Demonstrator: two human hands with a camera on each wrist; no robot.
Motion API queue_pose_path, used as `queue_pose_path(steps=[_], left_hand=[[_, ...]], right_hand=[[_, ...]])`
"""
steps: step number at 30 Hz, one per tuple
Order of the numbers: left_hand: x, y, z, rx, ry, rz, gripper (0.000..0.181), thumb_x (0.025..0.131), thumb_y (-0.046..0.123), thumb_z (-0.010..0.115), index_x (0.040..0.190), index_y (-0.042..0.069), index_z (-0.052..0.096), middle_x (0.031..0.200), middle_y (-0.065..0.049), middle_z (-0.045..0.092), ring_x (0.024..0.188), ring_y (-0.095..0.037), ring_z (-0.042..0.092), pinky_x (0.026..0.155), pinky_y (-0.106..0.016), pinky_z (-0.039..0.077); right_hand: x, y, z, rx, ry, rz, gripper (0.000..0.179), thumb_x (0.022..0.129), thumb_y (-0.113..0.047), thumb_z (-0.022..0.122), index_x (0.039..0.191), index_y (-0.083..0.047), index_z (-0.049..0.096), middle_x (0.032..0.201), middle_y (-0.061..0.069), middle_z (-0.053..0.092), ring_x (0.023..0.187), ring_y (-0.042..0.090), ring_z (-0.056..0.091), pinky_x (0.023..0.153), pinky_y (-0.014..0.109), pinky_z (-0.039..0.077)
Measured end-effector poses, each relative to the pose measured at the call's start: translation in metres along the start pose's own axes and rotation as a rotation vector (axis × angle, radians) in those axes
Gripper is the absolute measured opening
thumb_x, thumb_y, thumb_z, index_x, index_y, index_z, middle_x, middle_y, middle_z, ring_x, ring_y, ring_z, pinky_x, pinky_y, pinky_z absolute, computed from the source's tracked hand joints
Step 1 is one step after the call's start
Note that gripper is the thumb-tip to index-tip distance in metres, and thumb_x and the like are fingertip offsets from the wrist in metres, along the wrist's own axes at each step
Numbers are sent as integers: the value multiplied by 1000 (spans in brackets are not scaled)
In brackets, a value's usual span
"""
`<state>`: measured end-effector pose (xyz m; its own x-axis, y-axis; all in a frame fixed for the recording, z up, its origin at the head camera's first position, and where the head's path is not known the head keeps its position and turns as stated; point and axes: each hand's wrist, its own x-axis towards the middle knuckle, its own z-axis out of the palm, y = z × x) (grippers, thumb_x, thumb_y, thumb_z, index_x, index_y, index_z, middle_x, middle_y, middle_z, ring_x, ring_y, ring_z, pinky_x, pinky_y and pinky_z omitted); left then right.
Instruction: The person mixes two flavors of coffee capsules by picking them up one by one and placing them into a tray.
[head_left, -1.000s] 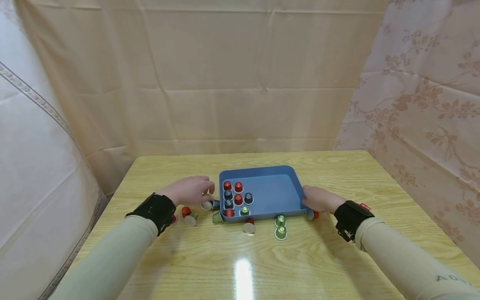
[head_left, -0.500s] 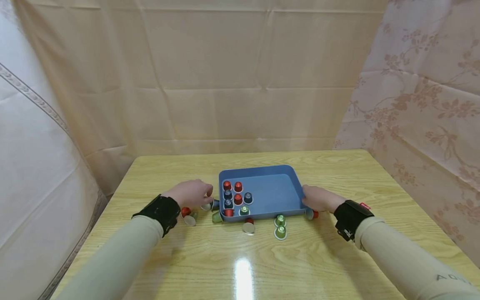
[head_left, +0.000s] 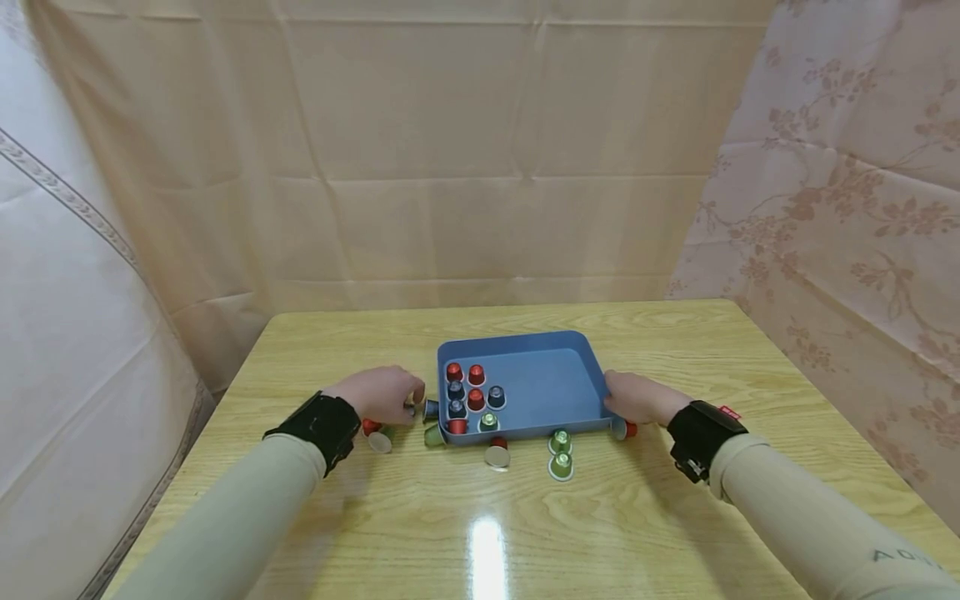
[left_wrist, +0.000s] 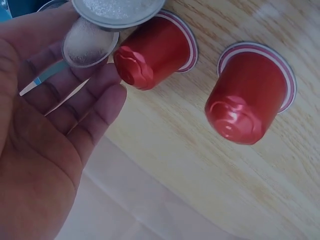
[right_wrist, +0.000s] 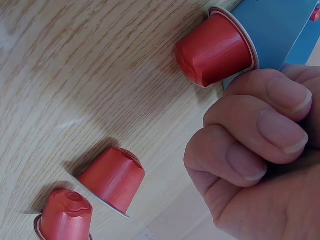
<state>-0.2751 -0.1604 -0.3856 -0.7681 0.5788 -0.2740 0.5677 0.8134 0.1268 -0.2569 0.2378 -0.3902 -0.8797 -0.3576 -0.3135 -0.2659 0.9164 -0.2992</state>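
In the head view my left hand (head_left: 382, 393) is low over the table, left of a blue tray (head_left: 551, 387). In the left wrist view, its thumb and fingers pinch a coffee capsule (left_wrist: 90, 44) whose silver lid faces the camera; the capsule's body is hidden. Right beside them lies a red capsule (left_wrist: 155, 50). My right hand (head_left: 637, 397) grips the tray's right side, its fingers (right_wrist: 245, 120) curled. Red, dark blue and green capsules stand in the tray's left part, among them a dark blue capsule (head_left: 497, 397).
Two green capsules (head_left: 561, 454) stand before the tray. Near its front edge a red capsule (head_left: 498, 452) shows its pale lid. Another red capsule (right_wrist: 215, 50) lies by my right hand. A green capsule (head_left: 434, 436) and a dark blue capsule (head_left: 431, 410) lie at the tray's left.
My left hand has come down slightly toward the table, and its fingers have closed on the pale-lidded capsule left of the tray. My right hand and the tray have stayed put.
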Motion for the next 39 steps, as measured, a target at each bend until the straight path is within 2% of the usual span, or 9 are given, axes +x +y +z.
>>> queue_pose_path(steps=[6,14,19,23,27,33,39], left_hand=[[0,0,1,-4,2,39,16,80,10,74,94,15,67,85,4,60,75,-15,52,72,-34,47],[-1,0,2,20,18,59,11,80,8,71,86,15,65,79,3,55,71,-15,51,67,-33,45],[0,0,-2,4,51,36,11,83,11,68,86,17,60,80,2,55,72,-15,51,66,-32,45],[1,1,-8,12,80,18,14,87,16,65,101,16,64,91,3,58,79,-14,54,76,-32,50],[2,2,-15,29,132,52,21,90,18,63,110,13,66,96,2,58,80,-14,54,81,-34,52],[6,10,-25,18,214,100,16,90,18,65,104,12,65,91,2,55,79,-15,52,75,-33,51],[11,27,-35,-4,258,145,16,89,19,68,102,12,64,92,3,56,80,-14,52,74,-32,50]], right_hand=[[0,-1,0,-4,0,3,27,97,-7,48,116,13,47,92,16,54,80,26,53,69,39,44],[1,-1,1,5,-8,26,30,98,-7,48,119,13,46,96,17,56,81,26,53,71,39,45],[1,0,2,6,-7,14,29,98,-7,47,117,13,47,93,16,55,80,26,53,69,38,45],[2,1,2,9,-4,14,29,98,-7,47,118,13,47,96,17,56,81,26,53,71,38,44],[1,1,1,9,-3,16,29,98,-7,47,118,13,47,96,17,56,81,26,53,71,38,44],[0,1,1,9,0,12,28,97,-7,48,117,13,47,96,17,56,81,27,53,71,39,45],[1,1,2,7,-1,13,28,97,-8,48,117,13,47,96,17,56,82,27,53,71,40,45]])
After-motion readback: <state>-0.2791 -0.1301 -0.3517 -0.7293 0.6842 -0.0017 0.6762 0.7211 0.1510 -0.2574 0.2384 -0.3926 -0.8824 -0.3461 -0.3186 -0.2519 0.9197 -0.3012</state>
